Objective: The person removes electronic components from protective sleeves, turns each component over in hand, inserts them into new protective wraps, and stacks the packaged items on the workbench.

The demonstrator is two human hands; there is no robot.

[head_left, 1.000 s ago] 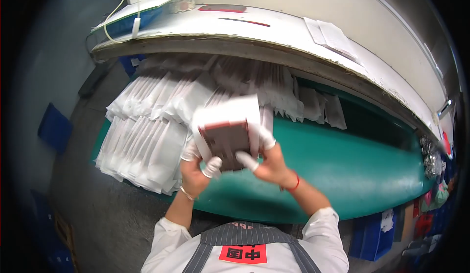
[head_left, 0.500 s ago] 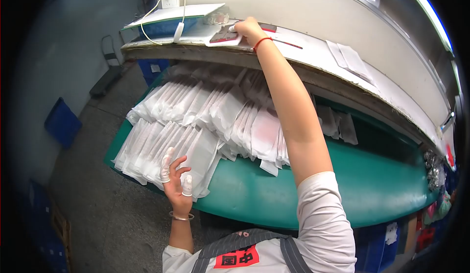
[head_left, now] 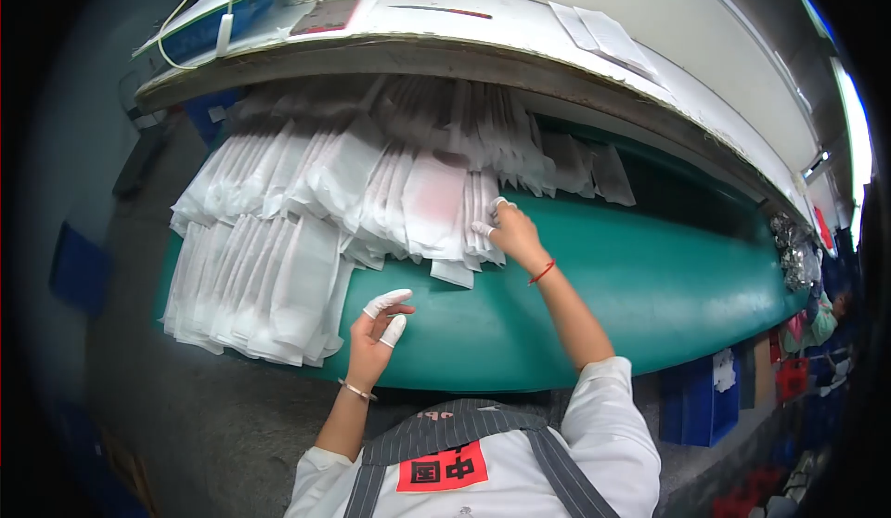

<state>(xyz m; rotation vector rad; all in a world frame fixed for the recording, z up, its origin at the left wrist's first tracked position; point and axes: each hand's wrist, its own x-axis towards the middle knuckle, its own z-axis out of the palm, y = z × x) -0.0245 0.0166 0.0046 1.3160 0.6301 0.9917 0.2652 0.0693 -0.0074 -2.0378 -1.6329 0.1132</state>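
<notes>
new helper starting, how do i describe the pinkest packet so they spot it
Below the long white shelf is a green table, with white packets in overlapping rows. A little left of the right hand, one packet shows a broad pink face, much pinker than its neighbours.

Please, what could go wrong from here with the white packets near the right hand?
The right hand is close beside the end of a tightly packed row of white packets, so a bump might tip or shift several. One jutting packet sticks out toward the person and might get caught or creased. The finger covers might slip on the thin wrapping, or grip two packets together.
</notes>
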